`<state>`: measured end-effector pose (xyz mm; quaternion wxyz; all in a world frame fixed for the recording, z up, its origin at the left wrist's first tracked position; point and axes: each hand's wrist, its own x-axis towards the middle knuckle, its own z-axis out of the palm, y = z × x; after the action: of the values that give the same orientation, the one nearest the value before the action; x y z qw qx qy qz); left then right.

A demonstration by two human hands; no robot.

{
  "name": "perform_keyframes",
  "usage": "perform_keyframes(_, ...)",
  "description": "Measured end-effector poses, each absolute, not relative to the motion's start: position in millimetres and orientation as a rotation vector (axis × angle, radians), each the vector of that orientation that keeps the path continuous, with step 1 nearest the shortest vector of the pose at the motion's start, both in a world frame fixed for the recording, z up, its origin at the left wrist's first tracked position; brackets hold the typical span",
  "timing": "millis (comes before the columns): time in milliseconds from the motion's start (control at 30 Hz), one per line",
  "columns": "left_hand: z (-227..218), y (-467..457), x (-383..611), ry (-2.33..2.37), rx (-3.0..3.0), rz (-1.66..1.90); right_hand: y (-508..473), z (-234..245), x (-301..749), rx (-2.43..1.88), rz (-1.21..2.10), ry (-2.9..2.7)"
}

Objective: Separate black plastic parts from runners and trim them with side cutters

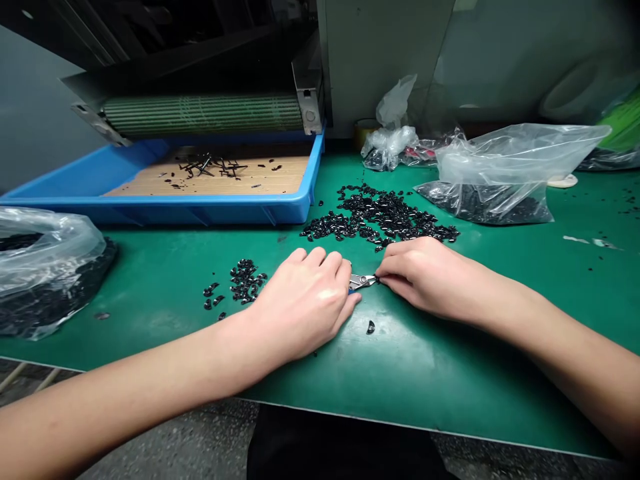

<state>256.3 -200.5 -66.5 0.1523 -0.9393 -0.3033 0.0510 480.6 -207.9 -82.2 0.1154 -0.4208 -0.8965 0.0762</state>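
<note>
My left hand [313,300] is wrapped round a pair of small cutting pliers [364,281], whose metal jaws point right. Pinched in the fingertips of my right hand [425,273] is a small black plastic part [377,279], right at the tips of the jaws. My fingers cover most of that part. Beyond my hands spreads a big pile of shiny black parts [385,213]. A smaller heap of similar parts [245,280] lies to the left of my left hand. One single curved black part [371,327] rests on the green table below the pliers.
A blue tray [210,210] with black sprue scraps stands at the back left, under a machine's green conveyor belt [200,113]. Clear plastic bags of black parts sit at left [55,273] and back right [495,180]. The table's front edge [400,425] runs near my body.
</note>
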Motion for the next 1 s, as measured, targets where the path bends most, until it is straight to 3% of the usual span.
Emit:
perform_keyframes(600,-60.5,-182.2,261.8,-0.435,-2.633,0.217,-197.5,-71.7,502.0,-1.325,0.236,-2.523)
perform_keyframes(767,-61.1,-182.2,253.8,-0.499,-2.642,0.095,-192.0,-63.4,520.0,-1.589,0.082,-2.324)
perform_keyframes(1000,-56.0,-198.2,234.4,-0.739,-2.69,0.024,-191.9,-74.6,508.9,-1.536,0.143,-2.456)
